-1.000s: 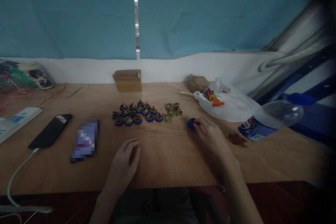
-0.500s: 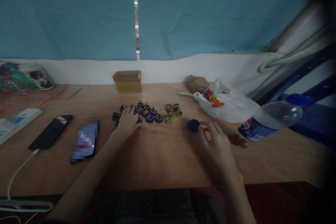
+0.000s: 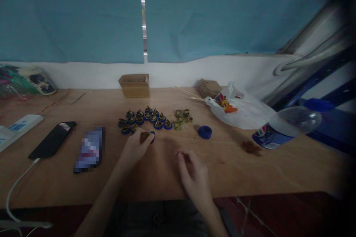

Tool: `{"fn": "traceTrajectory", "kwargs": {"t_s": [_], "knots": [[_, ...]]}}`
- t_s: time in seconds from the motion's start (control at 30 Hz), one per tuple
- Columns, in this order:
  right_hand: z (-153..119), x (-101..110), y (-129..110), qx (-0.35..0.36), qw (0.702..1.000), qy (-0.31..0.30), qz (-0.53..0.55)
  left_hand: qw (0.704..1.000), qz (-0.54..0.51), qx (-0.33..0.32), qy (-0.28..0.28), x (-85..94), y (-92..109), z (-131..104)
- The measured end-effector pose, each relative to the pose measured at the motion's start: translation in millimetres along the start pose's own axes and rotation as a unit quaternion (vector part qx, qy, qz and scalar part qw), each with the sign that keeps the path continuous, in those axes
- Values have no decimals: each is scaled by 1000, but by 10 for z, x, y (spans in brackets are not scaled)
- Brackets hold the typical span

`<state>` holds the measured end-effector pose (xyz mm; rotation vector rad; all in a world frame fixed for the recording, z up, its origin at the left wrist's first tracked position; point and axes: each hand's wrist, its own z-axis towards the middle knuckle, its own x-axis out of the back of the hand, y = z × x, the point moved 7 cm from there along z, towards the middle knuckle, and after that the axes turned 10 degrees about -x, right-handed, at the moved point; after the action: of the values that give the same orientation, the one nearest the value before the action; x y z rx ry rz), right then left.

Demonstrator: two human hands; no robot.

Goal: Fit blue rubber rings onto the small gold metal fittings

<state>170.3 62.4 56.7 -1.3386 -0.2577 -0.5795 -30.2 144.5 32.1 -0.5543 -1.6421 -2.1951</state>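
My left hand (image 3: pixel 136 147) is closed on a small round piece with a blue base (image 3: pixel 152 137) and a brassy part, raised just in front of the cluster. That cluster holds several round blue-based brass pieces (image 3: pixel 153 117) with tilted, lid-like flaps. My right hand (image 3: pixel 193 170) hovers over the bare wood with thumb and fingertips pinched; what they hold, if anything, is too small to make out. Beyond it lies a blue ring (image 3: pixel 205 132), apart from the hand. Several brass pieces without blue bases (image 3: pixel 180 119) lie between the cluster and the ring.
Two phones (image 3: pixel 52 140) and a power strip (image 3: pixel 20 127) are at left. A small cardboard box (image 3: pixel 135 86) stands against the wall. On the right are a white plastic bag (image 3: pixel 244 113), a lying plastic bottle (image 3: pixel 283 127) and a brown patch (image 3: pixel 251 148).
My left hand has drawn back from the cluster with a blue-based brass piece in it. My right hand has left the blue ring and moved left and nearer to me.
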Motion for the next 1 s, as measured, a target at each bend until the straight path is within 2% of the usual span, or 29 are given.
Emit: {"fn": "traceTrajectory", "kwargs": {"t_s": [0.1, 0.23, 0.3, 0.5, 0.6, 0.73, 0.83, 0.93, 1.0], "knots": [[-100, -269, -124, -19, 996, -65, 58, 972, -224, 63, 30, -182, 59, -308], [-181, -396, -263, 24, 993, -95, 61, 918, -371, 108, 93, -308, 130, -647], [-213, -413, -273, 34, 992, -115, 38, 901, -404, 121, 103, -321, 135, -753], [-307, -360, -258, 45, 988, -147, 9, 910, -385, 122, 90, -291, 158, -845], [-322, -347, -257, 45, 989, -141, 10, 917, -362, 141, 91, -334, 171, -853], [-285, -331, -239, 53, 992, -111, 33, 923, -350, 135, 82, -360, 233, -869], [-236, -286, -227, 54, 993, -87, 64, 926, -363, 98, 42, -327, 335, -885], [-207, -237, -251, 56, 992, -75, 87, 942, -333, 26, -18, -274, 477, -894], [-213, -215, -290, 67, 991, -71, 91, 953, -301, -4, -25, -236, 521, -899]]}}
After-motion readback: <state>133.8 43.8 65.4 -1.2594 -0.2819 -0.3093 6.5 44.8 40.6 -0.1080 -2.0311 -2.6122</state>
